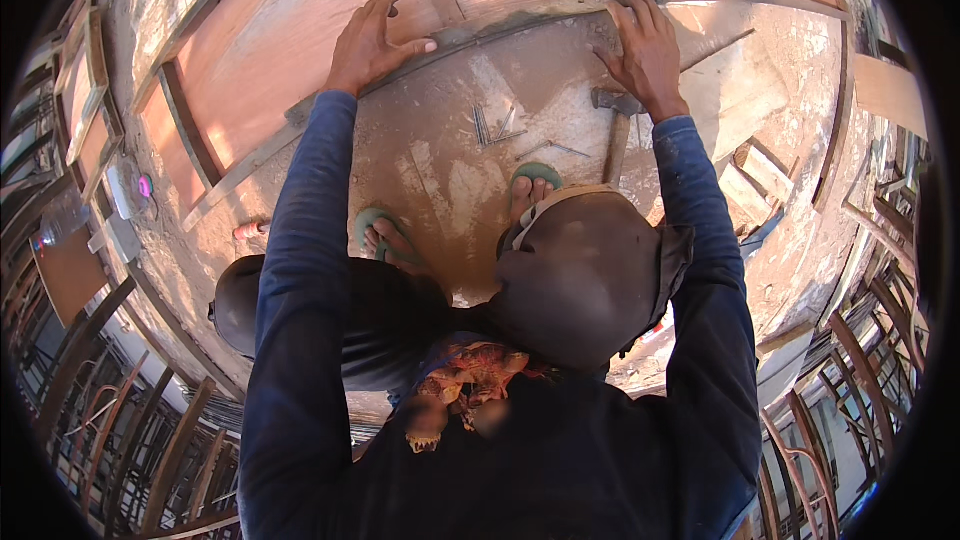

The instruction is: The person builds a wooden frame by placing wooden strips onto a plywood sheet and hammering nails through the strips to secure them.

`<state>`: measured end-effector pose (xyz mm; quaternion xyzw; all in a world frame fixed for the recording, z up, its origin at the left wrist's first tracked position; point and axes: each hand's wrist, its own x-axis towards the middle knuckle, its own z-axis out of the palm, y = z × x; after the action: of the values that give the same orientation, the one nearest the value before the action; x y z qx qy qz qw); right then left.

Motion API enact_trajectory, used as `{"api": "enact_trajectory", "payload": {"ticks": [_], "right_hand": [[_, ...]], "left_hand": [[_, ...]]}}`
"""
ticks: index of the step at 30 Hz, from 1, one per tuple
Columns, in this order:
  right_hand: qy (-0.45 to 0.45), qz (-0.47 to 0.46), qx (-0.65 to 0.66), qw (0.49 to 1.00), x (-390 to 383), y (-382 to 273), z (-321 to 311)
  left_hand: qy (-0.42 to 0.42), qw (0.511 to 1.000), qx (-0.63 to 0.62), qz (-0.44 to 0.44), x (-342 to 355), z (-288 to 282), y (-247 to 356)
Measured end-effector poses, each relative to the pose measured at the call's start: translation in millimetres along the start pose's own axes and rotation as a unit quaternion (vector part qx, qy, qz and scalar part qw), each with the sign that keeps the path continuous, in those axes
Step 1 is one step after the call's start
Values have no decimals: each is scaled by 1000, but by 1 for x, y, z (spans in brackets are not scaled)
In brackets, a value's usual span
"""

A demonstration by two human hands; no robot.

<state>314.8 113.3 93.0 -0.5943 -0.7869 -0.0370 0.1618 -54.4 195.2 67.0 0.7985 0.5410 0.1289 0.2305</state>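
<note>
The wooden batten (510,22) lies across the upper part of the head view, along the near edge of a reddish plywood panel (300,30), beyond the person's feet. Both forearms rise from the lower edge in dark blue sleeves, reaching well forward on either side of the knees, with the hands spaced apart and at nearly the same height in the view. The left hand (368,48) is turned inward at the wrist, its back upward; the fingers bend loosely over the panel side while the thumb stretches to the right, its tip at the batten. That grip is open, thumb and fingers spread apart. The right hand (643,52) reaches ahead, its fingers together and arched over the batten near its right part, the thumb pointing left, away from the fingers; this grip is open too, though how firmly the fingertips press cannot be told. Just beside the right wrist, a hammer (617,125) lies on the floor (440,120), and between the hands, nearer the feet, are loose nails (482,125).
</note>
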Motion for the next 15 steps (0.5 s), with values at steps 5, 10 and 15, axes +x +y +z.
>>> {"api": "enact_trajectory", "payload": {"ticks": [5, 10, 15], "right_hand": [[-109, -190, 53, 974, 57, -46, 63], [-125, -160, 3, 979, 57, -72, 92], [-97, -147, -22, 984, 55, -74, 97]], "left_hand": [[-67, 990, 113, -60, -37, 25, 3], [-21, 990, 136, -43, -23, 47, 34], [-18, 993, 100, -64, -20, 51, 29]]}}
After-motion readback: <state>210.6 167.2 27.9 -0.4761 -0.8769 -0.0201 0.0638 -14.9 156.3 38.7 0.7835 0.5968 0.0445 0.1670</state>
